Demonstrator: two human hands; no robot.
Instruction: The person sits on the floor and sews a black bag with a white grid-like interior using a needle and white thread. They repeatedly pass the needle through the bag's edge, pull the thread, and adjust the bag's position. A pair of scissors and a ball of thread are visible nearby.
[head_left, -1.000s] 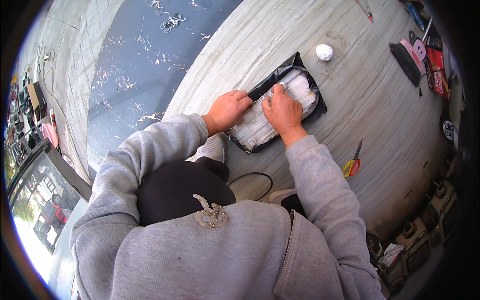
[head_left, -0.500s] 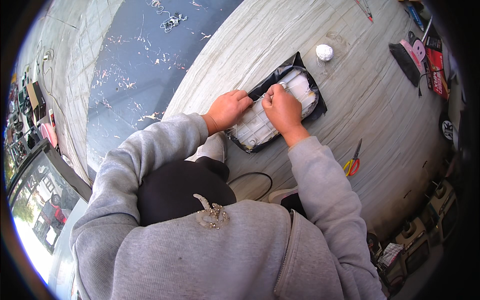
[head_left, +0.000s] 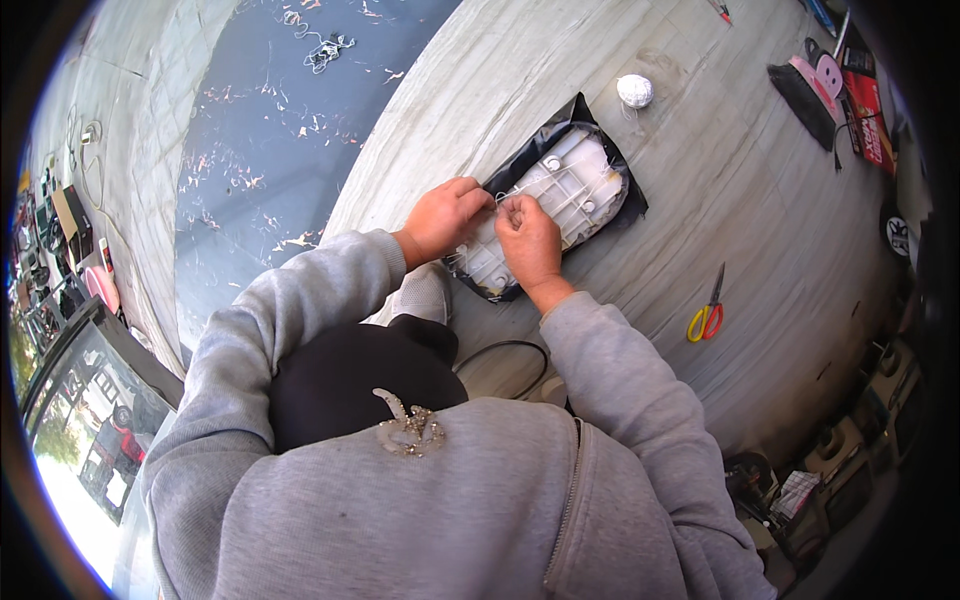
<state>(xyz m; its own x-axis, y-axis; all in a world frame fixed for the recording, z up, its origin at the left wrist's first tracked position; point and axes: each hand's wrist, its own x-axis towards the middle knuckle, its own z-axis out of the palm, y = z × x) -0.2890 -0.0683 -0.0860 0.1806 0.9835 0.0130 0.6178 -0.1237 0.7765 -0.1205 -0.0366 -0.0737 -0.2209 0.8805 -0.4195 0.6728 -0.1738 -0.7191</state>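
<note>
A white ribbed plastic panel [head_left: 580, 188] lies on the floor, its edges wrapped in a black cover [head_left: 632, 205]. White string is laced across the panel's back from side to side. At the panel's left edge, my left hand [head_left: 445, 218] has its fingers bent and pinched together. My right hand [head_left: 530, 242] is over the panel's middle, fingertips pinched close to the left hand's. A thin loop of white string [head_left: 502, 195] shows at the fingertips; the exact grip is partly hidden. Beyond the panel sits a ball of white string [head_left: 634, 91].
Scissors with red and yellow handles [head_left: 706, 320] lie to the right. A dark-bristled brush [head_left: 803, 103] with pink parts and a red box [head_left: 868, 122] are at the far right. On the left, a grey mat [head_left: 270, 140] carries scraps and tangled string [head_left: 328, 52]. A black cable [head_left: 512, 345] curves near my feet.
My right hand has moved left and nearer, from the far part of the panel to beside my left hand. The left hand stays at the panel's left edge.
</note>
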